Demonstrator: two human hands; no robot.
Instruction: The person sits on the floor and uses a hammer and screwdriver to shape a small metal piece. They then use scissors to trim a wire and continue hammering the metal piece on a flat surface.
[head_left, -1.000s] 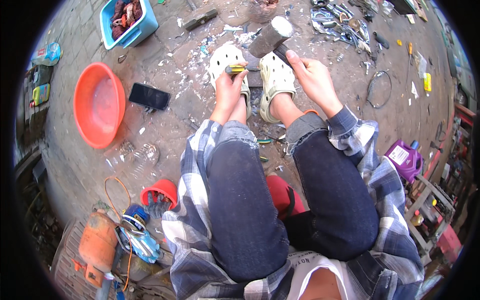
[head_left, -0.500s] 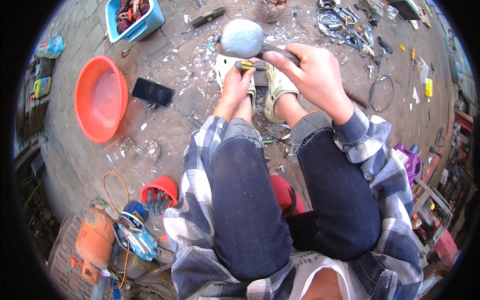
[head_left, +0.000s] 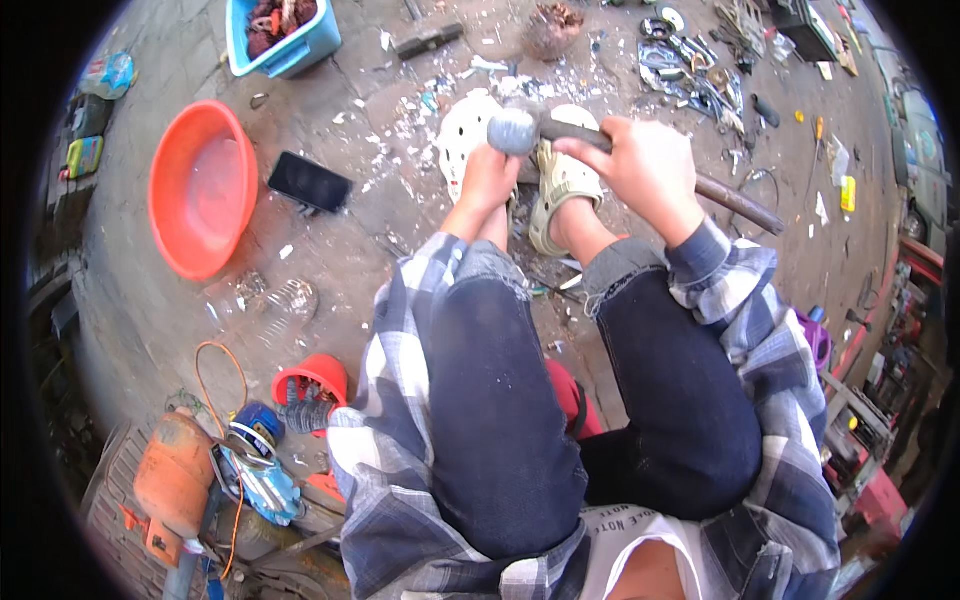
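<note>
My right hand (head_left: 650, 170) is wrapped round the dark handle of a hammer (head_left: 512, 131), whose handle end sticks out past my wrist to the right. The rounded metal head is down between my feet, right at the fingertips of my left hand (head_left: 488, 178). My left hand is closed low beside my left clog (head_left: 465, 130). Its fingertips and the small yellow-and-black piece pinched there half a second ago are hidden by the hammer head. My right clog (head_left: 570, 185) stands just right of the hammer head.
White scraps litter the floor beyond my feet. At left lie an orange-red basin (head_left: 205, 190) and a black phone (head_left: 310, 182); a blue tub (head_left: 290, 50) stands farther off. Another hammer (head_left: 430, 41) lies ahead, with metal parts (head_left: 700, 80) at far right. A small red bucket (head_left: 325, 375) lies by my left leg.
The hammer has swung down and away from me, from raised above my left hand to level with its fingertips. The view has shifted slightly. Both hands keep their hold.
</note>
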